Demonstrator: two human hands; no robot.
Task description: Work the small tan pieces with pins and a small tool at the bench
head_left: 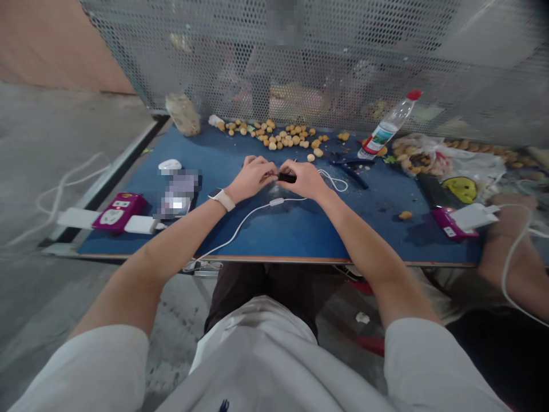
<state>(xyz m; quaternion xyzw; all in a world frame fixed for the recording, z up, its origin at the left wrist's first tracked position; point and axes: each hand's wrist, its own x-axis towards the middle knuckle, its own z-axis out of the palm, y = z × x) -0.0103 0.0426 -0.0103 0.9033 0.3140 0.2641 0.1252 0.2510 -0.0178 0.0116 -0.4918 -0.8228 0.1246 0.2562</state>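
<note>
Over the middle of the blue table, my left hand and my right hand are close together. The fingers of my right hand are closed round a small black object, whose kind does not show. My left hand pinches beside its left end; what lies between these fingers is too small to make out. A thin white cable with a small inline piece passes under my right wrist and runs down to the table's front edge. More of this cable lies looped right of my right hand.
Loose round yellow-brown fruits line the mesh panel. Right stand dark blue-handled pliers, a bottle, a plastic bag and a purple power adapter. Left are a phone and another purple adapter. Another person's arm is far right.
</note>
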